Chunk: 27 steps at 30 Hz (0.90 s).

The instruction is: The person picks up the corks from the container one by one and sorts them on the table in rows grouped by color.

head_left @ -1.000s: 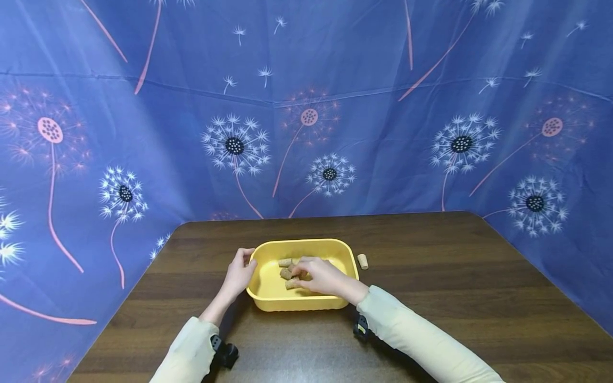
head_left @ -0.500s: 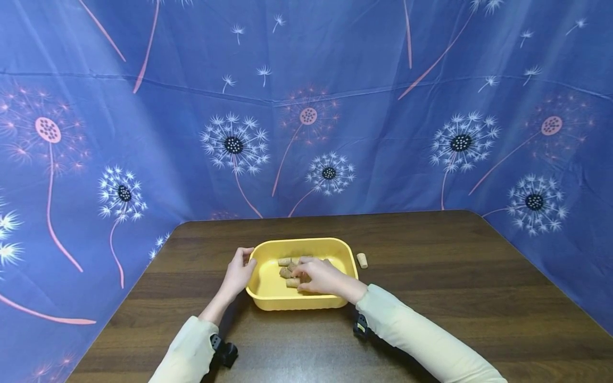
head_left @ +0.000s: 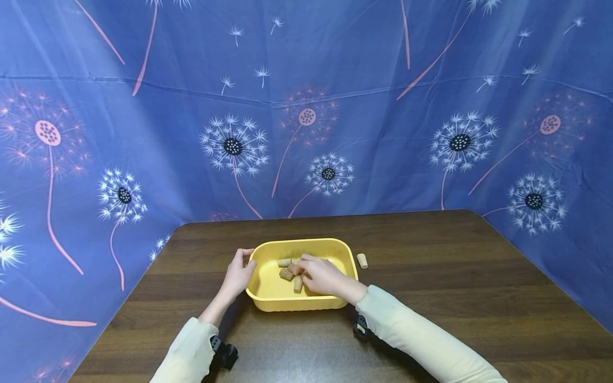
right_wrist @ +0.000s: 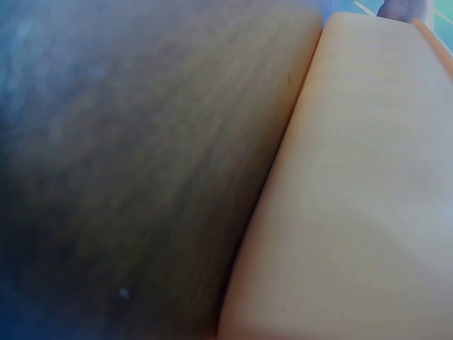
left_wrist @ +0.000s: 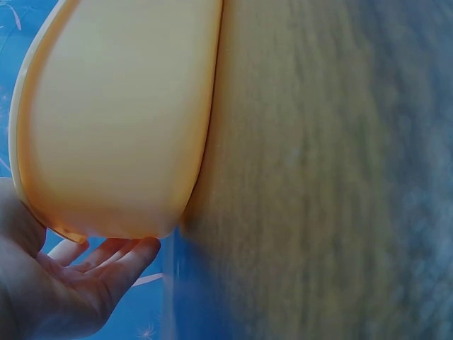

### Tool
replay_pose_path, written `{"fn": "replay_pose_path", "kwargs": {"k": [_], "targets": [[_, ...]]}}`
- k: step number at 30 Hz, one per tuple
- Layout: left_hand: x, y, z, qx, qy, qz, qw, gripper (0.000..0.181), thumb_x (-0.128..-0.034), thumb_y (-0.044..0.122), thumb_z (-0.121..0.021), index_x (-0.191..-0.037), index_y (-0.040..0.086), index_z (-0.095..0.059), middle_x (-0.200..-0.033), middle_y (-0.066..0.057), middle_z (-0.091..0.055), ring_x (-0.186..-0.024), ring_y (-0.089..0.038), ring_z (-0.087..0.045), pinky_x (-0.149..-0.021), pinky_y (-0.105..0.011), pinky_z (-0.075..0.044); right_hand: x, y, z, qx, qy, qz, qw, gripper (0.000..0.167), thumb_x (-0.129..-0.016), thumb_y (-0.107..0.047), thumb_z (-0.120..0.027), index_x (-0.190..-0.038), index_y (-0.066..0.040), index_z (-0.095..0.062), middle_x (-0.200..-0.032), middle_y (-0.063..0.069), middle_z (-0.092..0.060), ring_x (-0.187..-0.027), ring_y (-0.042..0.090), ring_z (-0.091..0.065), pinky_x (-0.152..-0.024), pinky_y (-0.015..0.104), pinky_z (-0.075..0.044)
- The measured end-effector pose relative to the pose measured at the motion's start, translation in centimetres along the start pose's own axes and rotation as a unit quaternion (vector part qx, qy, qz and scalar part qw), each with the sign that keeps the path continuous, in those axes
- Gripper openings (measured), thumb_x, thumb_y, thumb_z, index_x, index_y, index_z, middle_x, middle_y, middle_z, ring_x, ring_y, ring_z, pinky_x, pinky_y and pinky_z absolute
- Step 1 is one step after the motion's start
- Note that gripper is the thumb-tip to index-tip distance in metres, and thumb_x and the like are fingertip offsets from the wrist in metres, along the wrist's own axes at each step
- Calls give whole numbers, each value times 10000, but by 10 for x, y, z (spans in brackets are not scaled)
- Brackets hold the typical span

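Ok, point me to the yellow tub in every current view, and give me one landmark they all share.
Head: the yellow tub sits in the lower middle, seen whole, with the left hand at its left end.
Left wrist: its outer wall fills the upper left.
Right wrist: its long side fills most of the right.
Shared landmark: the wooden table, right of the tub in left wrist, left of it in right wrist.

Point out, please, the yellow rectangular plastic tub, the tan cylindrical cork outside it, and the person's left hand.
Yellow rectangular plastic tub (head_left: 299, 305), head view: front wall.
Tan cylindrical cork (head_left: 362, 261), head view: middle of its side.
Left hand (head_left: 239, 273), head view: back of the hand.
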<state>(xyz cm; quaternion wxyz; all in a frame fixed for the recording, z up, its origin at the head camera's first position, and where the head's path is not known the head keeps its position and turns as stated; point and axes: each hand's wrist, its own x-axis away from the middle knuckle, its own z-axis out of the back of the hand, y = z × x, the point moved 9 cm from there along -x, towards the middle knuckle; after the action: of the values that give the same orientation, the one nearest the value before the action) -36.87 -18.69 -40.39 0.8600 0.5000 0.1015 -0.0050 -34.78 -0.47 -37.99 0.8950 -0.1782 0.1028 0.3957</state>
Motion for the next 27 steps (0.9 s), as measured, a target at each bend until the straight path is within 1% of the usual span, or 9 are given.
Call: {"fn": "replay_pose_path", "kwargs": {"k": [1,2,5,7,11,18,21,25,27], "targets": [[0,0,0,15,1,6,10000,351,-916,66,-471,-1253,-29,-456,-1214,-257,-564,-1072,-339,-553,-870,-419,-476,0,1,1,23,33,-87,10000,70,-842,-147,-640,-907,-138,-663,-900,-39,-582,-758,99,-581,-630,251,-478],[0,0,0,17,-3,4,10000,350,-916,65,-471,-1253,-29,-456,-1216,-257,-563,-1076,-340,-553,-872,-420,-476,1,3,2,37,46,-182,9998,94,-844,-217,-657,-897,-139,-651,-885,-44,-581,-731,89,-567,-619,251,-469],[0,0,-1,26,-33,11,10000,351,-918,67,-472,-1256,-28,-453,-1226,-256,-559,-1095,-344,-549,-885,-427,-472,1,6,1,84,-29,-400,9992,276,-789,-405,-714,-867,-155,-629,-845,-55,-572,-665,66,-499,-575,239,-424],[0,0,-2,21,-46,5,10000,353,-918,67,-471,-1257,-32,-451,-1230,-259,-558,-1102,-349,-549,-888,-434,-473,2,7,-1,123,-137,-462,9988,348,-733,-461,-747,-863,-162,-624,-835,-55,-566,-656,63,-464,-562,233,-399],[1,-1,-1,6,-42,25,10000,353,-917,64,-471,-1256,-32,-451,-1222,-256,-560,-1100,-347,-549,-884,-433,-474,2,9,-5,149,-318,-487,9982,398,-681,-463,-786,-885,-164,-620,-855,-55,-570,-684,76,-479,-574,241,-401],[1,-1,-1,14,-60,40,10000,350,-920,59,-470,-1257,-31,-447,-1219,-252,-558,-1105,-340,-541,-885,-430,-470,1,8,-9,400,-454,-353,9975,319,-697,-362,-756,-905,-168,-611,-862,-68,-558,-720,61,-515,-611,267,-436],[1,0,-1,28,-61,19,10000,351,-921,59,-469,-1257,-36,-445,-1227,-258,-554,-1115,-347,-537,-894,-438,-467,2,7,-9,467,-505,-339,9971,351,-687,-344,-759,-933,-156,-593,-875,-55,-559,-724,71,-516,-630,310,-450],[0,0,-1,51,-33,22,10000,348,-920,55,-468,-1254,-40,-448,-1226,-260,-554,-1122,-350,-534,-906,-442,-460,2,6,-10,442,-554,-371,9968,424,-688,-392,-787,-974,-152,-586,-964,-22,-599,-837,122,-581,-691,389,-482],[1,0,0,38,2,-8,10000,344,-917,49,-466,-1248,-46,-452,-1213,-265,-559,-1115,-355,-537,-905,-443,-461,3,6,-10,402,-564,-350,9970,406,-691,-399,-788,-966,-165,-603,-979,-21,-600,-874,147,-602,-701,407,-490]]}}
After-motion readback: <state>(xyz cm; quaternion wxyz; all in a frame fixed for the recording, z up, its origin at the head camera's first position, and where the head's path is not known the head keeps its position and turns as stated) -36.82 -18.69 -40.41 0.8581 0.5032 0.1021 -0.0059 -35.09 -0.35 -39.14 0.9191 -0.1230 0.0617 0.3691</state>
